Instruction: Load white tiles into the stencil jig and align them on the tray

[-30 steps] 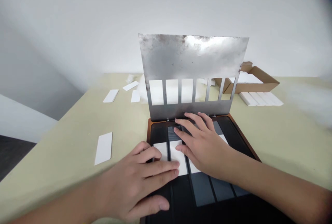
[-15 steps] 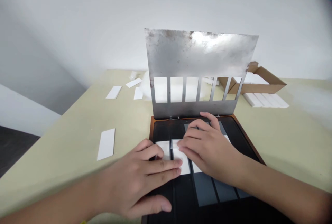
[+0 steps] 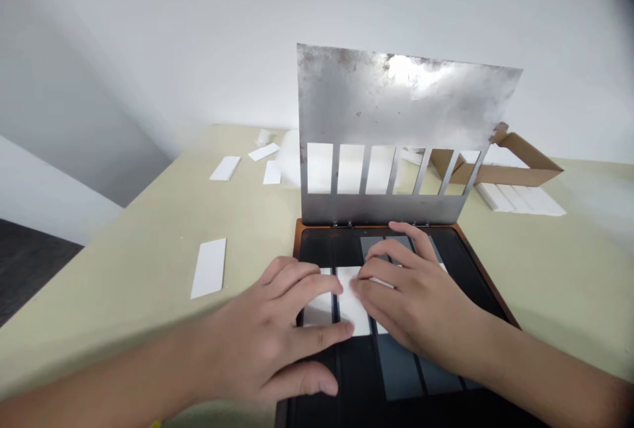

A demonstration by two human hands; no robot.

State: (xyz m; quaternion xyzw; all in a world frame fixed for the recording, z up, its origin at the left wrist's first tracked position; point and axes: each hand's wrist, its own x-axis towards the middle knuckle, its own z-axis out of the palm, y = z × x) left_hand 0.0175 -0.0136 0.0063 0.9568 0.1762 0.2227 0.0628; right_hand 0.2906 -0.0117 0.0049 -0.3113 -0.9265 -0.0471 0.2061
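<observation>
My left hand lies with its fingers across a white rectangular strip and the edge of a second white strip. Both strips rest on a black board with a brown wooden rim. My right hand has its fingertips on the second strip, close to my left hand. A third strip is mostly hidden under my right hand. Behind the board stands a scuffed steel stencil plate, hinged upright, with several long slots.
Loose white strips lie on the pale green table left of the board, with more farther back beside white packing foam. A cardboard box and a row of white strips sit at back right.
The whole view has shifted right and slightly upward. My left hand has moved up the board, uncovering more of the left strip. My right hand has moved closer to it.
</observation>
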